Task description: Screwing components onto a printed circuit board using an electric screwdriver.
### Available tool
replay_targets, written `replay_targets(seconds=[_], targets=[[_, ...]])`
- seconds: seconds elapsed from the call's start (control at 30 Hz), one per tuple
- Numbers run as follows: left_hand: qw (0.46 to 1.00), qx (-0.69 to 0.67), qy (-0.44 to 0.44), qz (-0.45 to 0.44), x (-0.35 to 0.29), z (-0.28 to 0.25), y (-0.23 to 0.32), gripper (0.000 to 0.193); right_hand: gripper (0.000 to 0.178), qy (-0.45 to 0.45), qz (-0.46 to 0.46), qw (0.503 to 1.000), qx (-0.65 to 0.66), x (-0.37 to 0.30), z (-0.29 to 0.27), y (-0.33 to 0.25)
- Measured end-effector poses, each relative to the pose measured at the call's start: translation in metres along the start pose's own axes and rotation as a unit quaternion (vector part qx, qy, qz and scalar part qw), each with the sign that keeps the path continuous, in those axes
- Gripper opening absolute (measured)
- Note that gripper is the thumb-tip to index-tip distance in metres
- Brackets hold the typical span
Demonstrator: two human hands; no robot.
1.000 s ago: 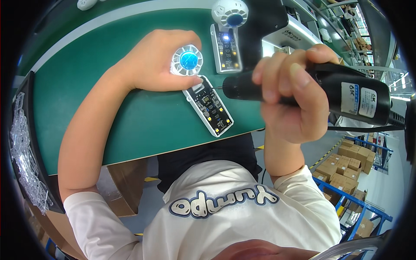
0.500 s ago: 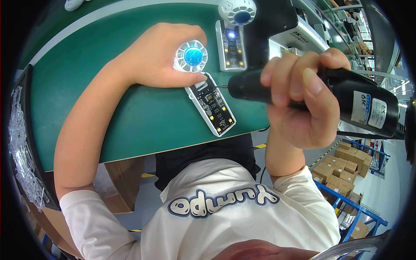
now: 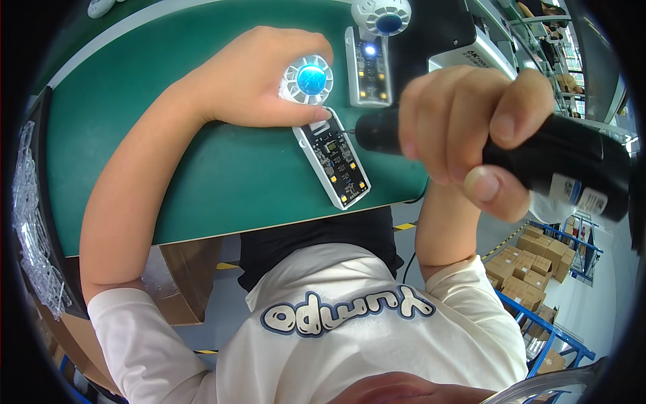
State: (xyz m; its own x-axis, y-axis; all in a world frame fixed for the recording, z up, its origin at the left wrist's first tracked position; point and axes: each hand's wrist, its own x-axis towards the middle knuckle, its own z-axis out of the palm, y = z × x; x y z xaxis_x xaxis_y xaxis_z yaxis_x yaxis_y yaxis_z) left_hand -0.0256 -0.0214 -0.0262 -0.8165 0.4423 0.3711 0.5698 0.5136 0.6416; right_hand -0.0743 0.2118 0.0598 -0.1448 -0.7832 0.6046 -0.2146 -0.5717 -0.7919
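Note:
My left hand (image 3: 249, 81) is closed around the round white head of a handheld device (image 3: 311, 79) with a shiny blue disc at its centre. The thumb presses on the top of the device's handle, where a black circuit board (image 3: 342, 165) with small yellow parts lies exposed in a white shell. My right hand (image 3: 464, 128) grips a black electric screwdriver (image 3: 565, 155), held nearly level. Its thin bit reaches the board's upper right edge; whether it sits in a screw is too small to tell. A similar white device (image 3: 370, 74) lies just beyond, a light glowing on its board.
A dark-rimmed tray of clear plastic pieces (image 3: 37, 222) stands along the left edge of the green work mat (image 3: 222, 175). A white tool box (image 3: 471, 55) is at the back right. Cardboard boxes (image 3: 531, 262) sit by a blue rack beyond the table.
The view has shifted a little, so the bench things appear slightly to the right. My right hand's fingers have changed their hold on the screwdriver, and its rear end has dipped. The left hand keeps its grip.

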Motion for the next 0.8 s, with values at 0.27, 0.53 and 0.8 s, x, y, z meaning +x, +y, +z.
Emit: replay_targets(seconds=[0.27, 0.53, 0.8], targets=[[1.000, 0.016, 0.003, 0.024, 0.000, -0.001, 0.004, 0.051, 0.036, 0.006, 0.013, 1.000, 0.010, 0.009, 0.005, -0.003], [1.000, -0.010, -0.005, 0.013, 0.001, 0.004, -0.001, 0.050, 0.037, 0.057, 0.021, 0.998, 0.002, 0.004, 0.005, 0.003], [1.000, 0.014, -0.011, 0.021, 0.008, -0.009, -0.003, 0.048, 0.038, 0.118, -0.016, 0.991, -0.062, -0.002, 0.009, -0.011]])
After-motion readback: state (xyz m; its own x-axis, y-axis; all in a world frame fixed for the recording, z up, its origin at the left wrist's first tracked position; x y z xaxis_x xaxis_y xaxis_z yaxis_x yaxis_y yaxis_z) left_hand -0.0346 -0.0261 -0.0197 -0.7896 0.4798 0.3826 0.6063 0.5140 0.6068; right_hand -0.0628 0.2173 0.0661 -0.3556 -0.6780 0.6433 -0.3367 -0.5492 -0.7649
